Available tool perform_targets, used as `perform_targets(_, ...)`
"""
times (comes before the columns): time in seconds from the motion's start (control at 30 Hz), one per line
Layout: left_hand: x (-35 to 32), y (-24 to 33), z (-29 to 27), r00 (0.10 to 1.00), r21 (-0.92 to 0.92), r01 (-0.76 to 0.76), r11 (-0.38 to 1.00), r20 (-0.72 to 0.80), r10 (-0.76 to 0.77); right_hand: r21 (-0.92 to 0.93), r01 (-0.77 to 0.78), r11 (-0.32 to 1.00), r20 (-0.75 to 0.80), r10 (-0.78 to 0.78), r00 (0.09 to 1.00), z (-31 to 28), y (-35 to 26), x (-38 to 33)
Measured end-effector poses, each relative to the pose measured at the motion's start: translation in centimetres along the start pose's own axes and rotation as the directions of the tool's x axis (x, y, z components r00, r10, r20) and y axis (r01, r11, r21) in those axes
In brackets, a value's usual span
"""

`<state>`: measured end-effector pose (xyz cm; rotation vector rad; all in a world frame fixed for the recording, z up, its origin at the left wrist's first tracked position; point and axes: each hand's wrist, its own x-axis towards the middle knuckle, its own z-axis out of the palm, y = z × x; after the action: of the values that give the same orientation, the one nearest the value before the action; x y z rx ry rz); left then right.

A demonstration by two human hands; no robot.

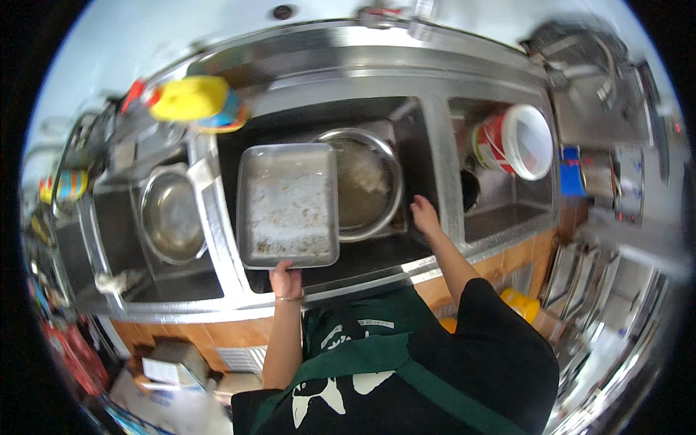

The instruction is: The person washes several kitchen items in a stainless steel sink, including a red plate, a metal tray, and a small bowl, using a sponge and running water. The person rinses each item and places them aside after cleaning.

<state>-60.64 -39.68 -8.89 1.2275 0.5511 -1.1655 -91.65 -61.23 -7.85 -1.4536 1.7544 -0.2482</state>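
My left hand (285, 278) grips the near edge of a rectangular metal tray (288, 206), fingers out of sight beneath it. Brownish specks and residue mark the tray's inside. It is held over the middle sink (413, 152), overlapping the left rim of a round metal basin (396, 170). Cloudy water fills the basin, with a pale clump (370, 176) in it. Just right of the basin, above the sink's right side, is my right hand (425, 214). Its fingers are slightly bent and apart, and nothing shows in them.
A white bucket with red and green print (495, 141) leans in the right sink. Another round metal bowl (174, 214) sits in the left sink, near a pale rag (119, 282). A yellow bottle (190, 100) stands on the divider's far end. A faucet (384, 16) is at the back.
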Motion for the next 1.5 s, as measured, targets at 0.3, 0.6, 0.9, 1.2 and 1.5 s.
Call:
perform_targets(0.3, 2.3, 0.2, 0.1, 0.999, -0.062, 0.006, 0.998, 0.054, -0.002, 0.604, 0.06, 0.795, -0.325, 0.177, 0.929, -13.0, 5.4, -1.5)
perform_targets(0.6, 1.6, 1.1, 1.0, 0.985, 0.013, -0.082, 0.997, -0.151, 0.083, 0.638, 0.062, 0.767, -0.344, 0.212, 0.915, -15.6, 9.1, 1.4)
perform_targets(0.9, -8.2, 5.7, 4.2, 0.997, -0.001, -0.076, 0.997, 0.026, 0.076, 0.594, 0.153, 0.79, -0.262, 0.009, 0.965, -11.4, 1.6, -3.9)
perform_targets(1.2, -16.9, 11.8, 1.2, 0.978, 0.03, -0.207, 0.978, 0.018, 0.206, -0.146, 0.648, 0.748, 0.489, -0.514, 0.704, 1.7, -1.9, -4.1)
perform_targets(1.5, -17.7, 10.7, -2.9, 0.966, -0.138, -0.251, 0.958, -0.098, 0.239, -0.515, 0.683, 0.518, 0.852, 0.217, 0.477, 8.0, -2.9, -0.3)
